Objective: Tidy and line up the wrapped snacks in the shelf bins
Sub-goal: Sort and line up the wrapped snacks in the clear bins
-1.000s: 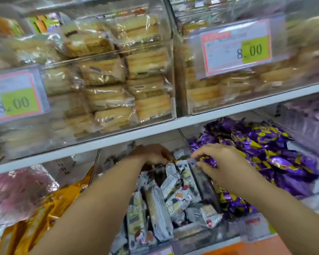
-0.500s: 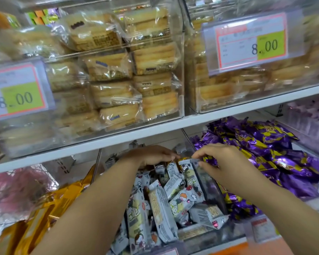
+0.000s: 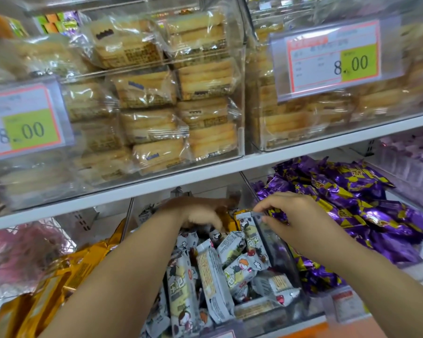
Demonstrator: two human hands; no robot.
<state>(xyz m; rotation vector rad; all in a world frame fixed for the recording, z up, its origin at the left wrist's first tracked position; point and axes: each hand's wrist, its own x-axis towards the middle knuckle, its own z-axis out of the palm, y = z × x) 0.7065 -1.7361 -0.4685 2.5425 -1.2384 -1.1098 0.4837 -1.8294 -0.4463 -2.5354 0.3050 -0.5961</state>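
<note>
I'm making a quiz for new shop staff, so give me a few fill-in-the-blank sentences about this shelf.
1. The right hand pinches a white cartoon-printed snack by its ____ edge.
2. The wrapped snacks heaped to its right are ____ in colour.
3. Both price tags above read ____.
Missing words: top; purple; 8.00

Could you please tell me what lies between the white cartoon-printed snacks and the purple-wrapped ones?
In the head view, a clear bin wall stands between the white cartoon-printed snacks and the purple-wrapped snacks.
</note>
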